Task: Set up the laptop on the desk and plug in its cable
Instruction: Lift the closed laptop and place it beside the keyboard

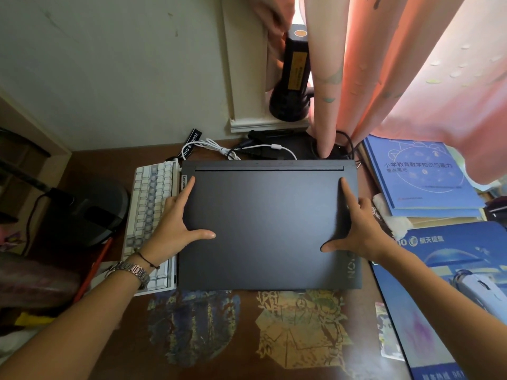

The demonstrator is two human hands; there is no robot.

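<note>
A closed dark grey laptop (pixel 267 226) lies flat in the middle of the brown desk (pixel 247 352), hinge toward the wall. My left hand (pixel 178 223) grips its left edge, forefinger stretched along the lid and thumb on top. My right hand (pixel 359 226) holds the right edge the same way. Behind the laptop, black cables (pixel 343 144) and a white cable (pixel 247 149) lie tangled near the wall; no cable is seen plugged into the laptop.
A white keyboard (pixel 149 215) sits tight against the laptop's left side. Blue books (pixel 419 176) and a blue mouse pad (pixel 452 297) with a white mouse (pixel 477 286) fill the right. A pink curtain (pixel 384 64) hangs behind, beside a black flashlight (pixel 293 72) on the sill.
</note>
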